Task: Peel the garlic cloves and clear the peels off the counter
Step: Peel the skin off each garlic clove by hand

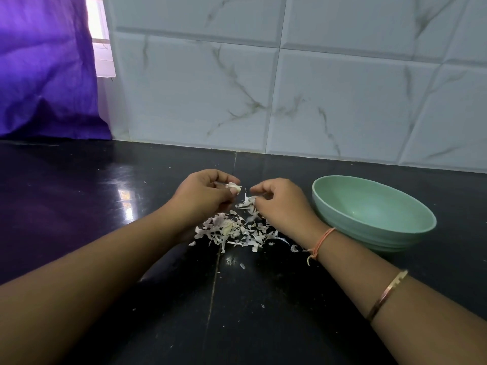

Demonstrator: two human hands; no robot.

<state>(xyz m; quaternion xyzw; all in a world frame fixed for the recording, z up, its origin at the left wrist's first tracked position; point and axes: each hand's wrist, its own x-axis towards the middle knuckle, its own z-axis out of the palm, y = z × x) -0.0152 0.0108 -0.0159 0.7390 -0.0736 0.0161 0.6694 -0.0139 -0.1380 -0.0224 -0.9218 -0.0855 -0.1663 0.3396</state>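
Observation:
My left hand (204, 192) pinches a pale garlic clove (234, 187) between thumb and fingers, just above the black counter. My right hand (280, 204) hovers close to its right with fingers curled, and a thin strip of peel (247, 198) hangs at its fingertips. Below both hands lies a heap of white and purplish garlic peels (237, 231), with a yellowish garlic piece (228, 228) in its left part. Whether the right fingers really pinch the peel is hard to tell.
A light green bowl (374, 206) stands on the counter right of my right hand, its visible inside bare. A white marble-tiled wall (290, 88) closes the back. A purple curtain (44, 69) hangs at far left. Small peel scraps (242, 266) dot the black counter (79, 206).

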